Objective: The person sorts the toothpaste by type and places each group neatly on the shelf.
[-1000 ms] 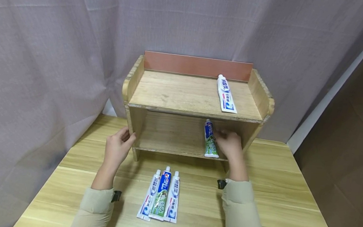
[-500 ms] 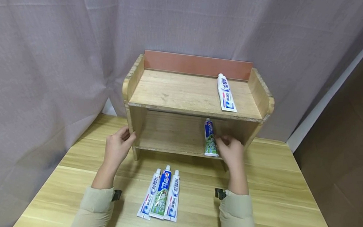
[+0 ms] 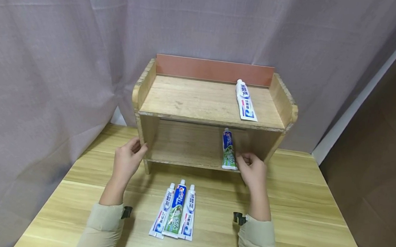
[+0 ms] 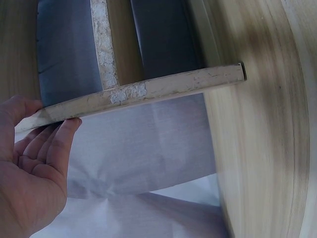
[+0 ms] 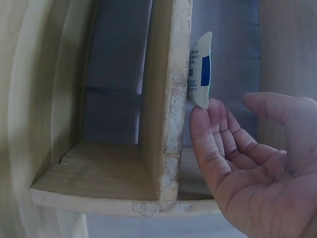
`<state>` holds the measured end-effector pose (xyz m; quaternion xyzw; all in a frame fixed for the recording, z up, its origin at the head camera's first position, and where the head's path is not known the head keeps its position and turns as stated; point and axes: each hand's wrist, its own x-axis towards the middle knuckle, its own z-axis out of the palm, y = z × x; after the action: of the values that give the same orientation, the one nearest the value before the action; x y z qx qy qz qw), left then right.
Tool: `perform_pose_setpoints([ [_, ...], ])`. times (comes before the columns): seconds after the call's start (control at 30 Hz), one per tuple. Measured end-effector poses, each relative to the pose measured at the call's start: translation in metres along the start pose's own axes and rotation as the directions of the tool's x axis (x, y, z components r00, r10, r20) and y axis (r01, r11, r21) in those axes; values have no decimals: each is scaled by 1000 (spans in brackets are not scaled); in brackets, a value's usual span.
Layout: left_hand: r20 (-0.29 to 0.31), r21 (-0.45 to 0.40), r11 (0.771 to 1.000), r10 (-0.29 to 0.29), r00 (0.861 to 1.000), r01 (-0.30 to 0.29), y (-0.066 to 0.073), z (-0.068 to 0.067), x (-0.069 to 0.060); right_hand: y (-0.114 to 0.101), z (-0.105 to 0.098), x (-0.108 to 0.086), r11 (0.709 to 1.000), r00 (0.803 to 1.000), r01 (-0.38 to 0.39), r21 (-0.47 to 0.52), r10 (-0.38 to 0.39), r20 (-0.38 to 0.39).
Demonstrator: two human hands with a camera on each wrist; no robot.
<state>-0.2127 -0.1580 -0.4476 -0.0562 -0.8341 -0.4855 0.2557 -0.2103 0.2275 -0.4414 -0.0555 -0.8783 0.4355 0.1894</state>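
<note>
The blue tube (image 3: 229,150) is lying on the lower shelf (image 3: 185,144), right of its middle, while the right hand (image 3: 253,170) is drawing back towards the front — the tube itself is staying put, so it is probably being left there. That hand's fingers are bending loosely, its thumb standing well apart and gripping nothing; whether a fingertip is touching the tube's end, I cannot tell. The left hand (image 3: 128,158) is pinching the rack (image 4: 168,87) by its left side panel, between thumb and fingers. The upper shelf (image 3: 193,99) is holding one white tube (image 3: 246,101) — also to the right. On the table (image 3: 309,227), a second blue tube (image 3: 175,211) is lying between a left white tube (image 3: 160,216) and a right white tube (image 3: 188,217).
</note>
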Motion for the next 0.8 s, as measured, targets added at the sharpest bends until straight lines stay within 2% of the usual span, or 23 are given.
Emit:
perform_pose_setpoints([
  [0.13,-6,7,1000,3,1000,-3,0,0,1,1,0,-2,1000,1000,0,17,0,-11],
  [0.47,1,-4,1000,-7,1000,7,3,-1,-1,3,-1,-4,999,1000,1,40,-1,14],
  [0.8,1,1,1000,-10,1000,10,1,0,0,-1,-3,-7,999,1000,-4,47,3,20],
])
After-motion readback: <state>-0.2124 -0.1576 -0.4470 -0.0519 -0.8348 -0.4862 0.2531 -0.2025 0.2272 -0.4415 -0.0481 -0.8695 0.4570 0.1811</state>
